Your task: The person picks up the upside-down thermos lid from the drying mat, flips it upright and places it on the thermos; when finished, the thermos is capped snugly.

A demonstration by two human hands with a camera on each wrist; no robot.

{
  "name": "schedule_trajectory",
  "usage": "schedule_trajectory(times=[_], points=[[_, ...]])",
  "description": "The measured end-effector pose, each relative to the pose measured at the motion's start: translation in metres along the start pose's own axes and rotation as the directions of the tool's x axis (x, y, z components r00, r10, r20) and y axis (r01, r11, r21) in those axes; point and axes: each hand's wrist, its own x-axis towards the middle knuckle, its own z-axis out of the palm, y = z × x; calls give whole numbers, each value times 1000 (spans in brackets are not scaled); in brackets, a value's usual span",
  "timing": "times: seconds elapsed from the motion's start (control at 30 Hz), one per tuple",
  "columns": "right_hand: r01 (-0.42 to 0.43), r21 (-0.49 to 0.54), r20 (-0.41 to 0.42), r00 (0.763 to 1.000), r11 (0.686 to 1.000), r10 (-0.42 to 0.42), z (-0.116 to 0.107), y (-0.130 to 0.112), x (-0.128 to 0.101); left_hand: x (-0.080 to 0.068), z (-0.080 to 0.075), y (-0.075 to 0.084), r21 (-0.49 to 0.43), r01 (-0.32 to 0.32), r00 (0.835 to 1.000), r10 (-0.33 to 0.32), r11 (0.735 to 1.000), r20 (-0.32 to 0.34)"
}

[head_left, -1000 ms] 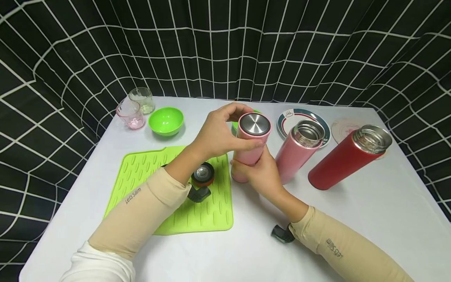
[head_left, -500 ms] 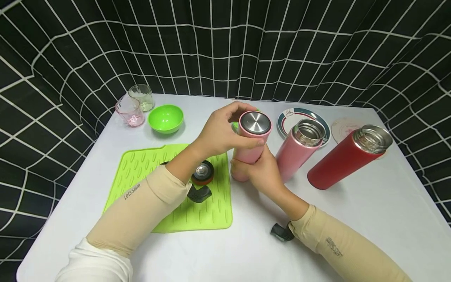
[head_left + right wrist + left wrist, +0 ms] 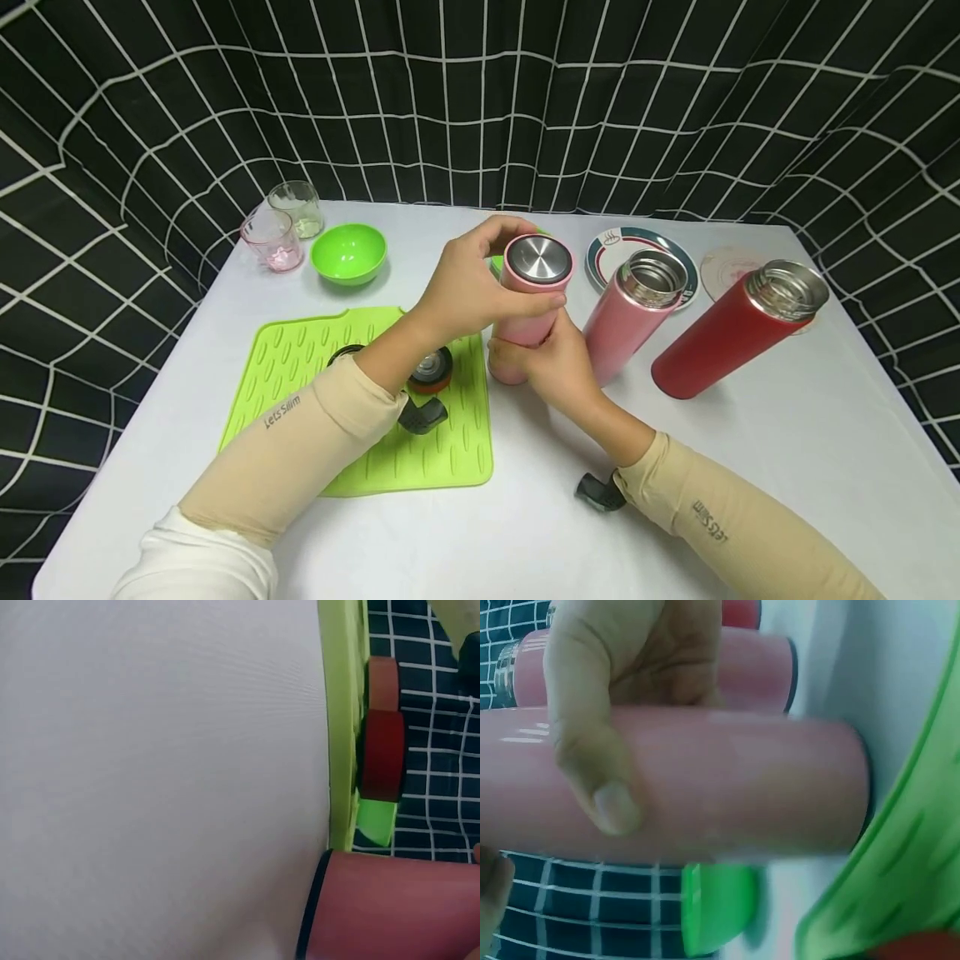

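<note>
A pink thermos flask stands upright beside the green mat, a brushed-steel disc showing on its pink-rimmed top. My left hand grips its upper end, thumb across the front and fingers round the back. Lower down, my right hand is wrapped round the flask's body, its thumb also showing in the left wrist view. The flask's base is at the white tabletop in the right wrist view. Close on the right stand a second, lidless pink flask and a lidless red flask, steel necks bare.
On the green mat lie a red lid and a pinkish lid, partly behind my left forearm. Farther back are a green bowl, pink-tinted and clear glasses, a rimmed plate and a pale plate.
Both hands keep the same hold on the pink flask, which stays in place. The head view has shifted slightly.
</note>
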Motion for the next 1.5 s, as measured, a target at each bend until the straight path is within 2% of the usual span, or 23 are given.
schedule_trajectory(times=[0.07, 0.17, 0.27, 0.33, 0.47, 0.57, 0.67, 0.83, 0.93, 1.1, 1.23, 1.33, 1.5], points=[[-13, 5, 3, 1000, 1000, 13, 0, -1, 0, 3, -4, -4, -96, 35, 997, -29, 995, 68], [-42, 9, 9, 999, 999, 42, -1, -9, -4, 6, -8, -10, -214, 112, 978, -69, 970, 196], [-73, 1, 15, 997, 997, 73, -3, -28, -12, 5, -9, -12, -240, 140, 962, -75, 961, 263], [-76, -8, 21, 997, 997, 76, -5, -39, -17, 2, -7, -7, -191, 123, 968, -75, 974, 238], [-51, -10, 26, 998, 999, 51, -5, -43, -17, -3, -4, 7, -34, 90, 992, -87, 995, 93], [-50, -12, 33, 998, 999, 51, -6, -44, -15, -3, -5, 11, -8, 82, 996, -82, 997, 34], [-52, -17, 48, 997, 998, 53, -8, -45, -12, 0, -9, 8, -48, 84, 995, -82, 995, 50], [-49, 4, 54, 997, 999, 49, -5, -21, -2, 3, -14, 1, -120, 107, 990, -95, 987, 101], [-47, 36, 54, 998, 998, 45, -2, -8, 2, 2, -16, -1, -109, 85, 992, -74, 990, 103], [-44, 54, 50, 998, 998, 41, -1, -6, 1, 0, -16, 0, -55, 57, 993, -51, 997, 106], [-41, -1, 21, 999, 999, 41, -1, -9, -2, -1, -15, 2, -24, 69, 992, -66, 997, 106], [-74, -65, 4, 997, 995, 74, -1, -9, -6, -2, -15, 4, -8, 92, 989, -91, 996, 113], [-133, -156, 34, 990, 979, 140, -8, -10, -18, -5, -17, 8, 34, 126, 979, -129, 992, 157]])
